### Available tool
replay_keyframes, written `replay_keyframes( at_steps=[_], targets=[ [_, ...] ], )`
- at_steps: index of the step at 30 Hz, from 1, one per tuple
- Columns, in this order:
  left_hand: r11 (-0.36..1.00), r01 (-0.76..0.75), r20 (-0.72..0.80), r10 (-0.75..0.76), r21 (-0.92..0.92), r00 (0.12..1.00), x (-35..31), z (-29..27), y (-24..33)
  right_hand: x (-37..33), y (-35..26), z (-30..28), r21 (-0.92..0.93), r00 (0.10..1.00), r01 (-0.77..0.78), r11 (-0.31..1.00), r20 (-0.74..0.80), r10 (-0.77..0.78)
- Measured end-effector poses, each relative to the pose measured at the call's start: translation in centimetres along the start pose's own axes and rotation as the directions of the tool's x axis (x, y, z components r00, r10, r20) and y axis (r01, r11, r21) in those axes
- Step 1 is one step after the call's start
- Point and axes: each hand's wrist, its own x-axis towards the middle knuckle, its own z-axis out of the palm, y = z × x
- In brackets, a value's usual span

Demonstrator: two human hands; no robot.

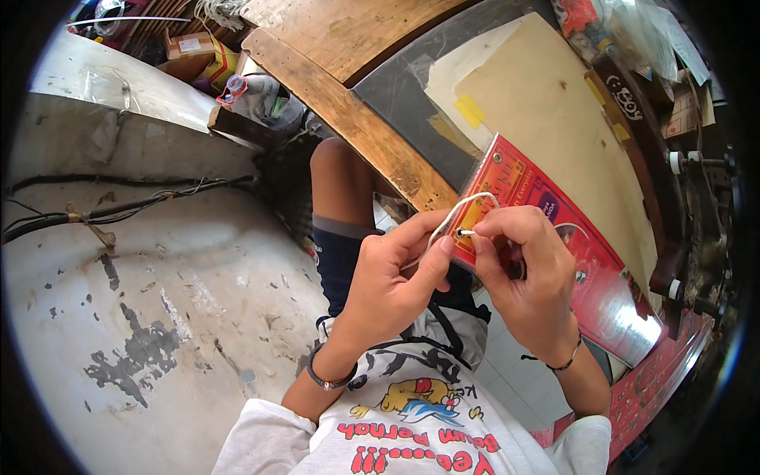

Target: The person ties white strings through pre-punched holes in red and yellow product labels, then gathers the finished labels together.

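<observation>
A glossy red printed sheet (pixel 606 305), perhaps a calendar or banner, slants across the table edge in front of me. My left hand (pixel 392 273) pinches its near left corner, thumb on top, with part of a white cord (pixel 469 199) running by the fingers. Thumb and forefinger of my right hand (pixel 532 265) grip the cord's end close to a metal eyelet (pixel 461 233) in that corner. The cord arches in a loop above both hands, and a short piece shows at the eyelet hole. Another eyelet (pixel 497 157) sits farther up the same edge.
Under the sheet lies a beige board (pixel 546 95) on a dark tabletop (pixel 396 87) with a wooden edge (pixel 348 119). A dark clamp-like bar (pixel 661 182) stands at the right. More red printed sheets (pixel 665 380) lie lower right. A worn pale surface (pixel 182 317) fills the left.
</observation>
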Motion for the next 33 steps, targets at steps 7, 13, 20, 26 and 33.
replay_keyframes(
  at_steps=[7, 13, 20, 26, 33],
  targets=[
    [0.996, -0.066, -0.069, 0.070, 0.060, 0.995, 0.1, 0.5, -0.4, 0.2, -0.2, 0.1, -0.024, 1.000, 0.017, 1.000, 0.027, -0.016],
    [0.993, -0.088, -0.126, 0.098, 0.082, 0.987, 0.0, 1.0, -0.1, 0.2, -0.4, 0.6, -0.068, 0.998, 0.058, 0.996, 0.014, -0.057],
    [0.993, -0.034, -0.118, 0.047, 0.110, 0.992, 0.1, 0.7, 0.1, 0.3, 0.2, -0.9, -0.142, 0.988, 0.084, 0.986, 0.137, -0.065],
    [0.994, -0.088, -0.128, 0.097, 0.070, 0.987, 0.1, 0.9, -0.1, 0.3, -1.0, -1.4, -0.191, 0.977, 0.074, 0.979, 0.209, -0.033],
    [0.955, -0.069, -0.097, 0.100, 0.289, 0.990, -0.5, 0.8, 1.8, 0.8, -0.1, -0.5, -0.026, 0.999, -0.040, 0.999, 0.016, 0.040]
  ],
)
